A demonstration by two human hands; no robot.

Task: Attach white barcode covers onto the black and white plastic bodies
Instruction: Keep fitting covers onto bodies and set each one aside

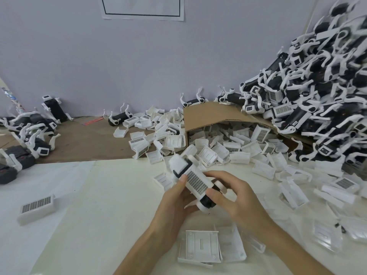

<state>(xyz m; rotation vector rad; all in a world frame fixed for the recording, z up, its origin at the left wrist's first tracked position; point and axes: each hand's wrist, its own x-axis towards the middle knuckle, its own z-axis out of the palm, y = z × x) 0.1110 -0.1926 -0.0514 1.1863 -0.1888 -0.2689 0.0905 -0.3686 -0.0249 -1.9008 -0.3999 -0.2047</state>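
Black and white body [193, 182], seemingly covered, between both hands [228, 197].

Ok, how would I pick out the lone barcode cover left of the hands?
Start at the white sheet covering the near table. On its far left, well away from the heap of covers by the cardboard box, lies one barcode cover. It is alone, barcode side up.

Small assembly workshop, heaped black-and-white plastic bodies [309, 100], loose white covers [208, 147] spilling from cardboard box [208, 116], paper-covered bench [89, 195]
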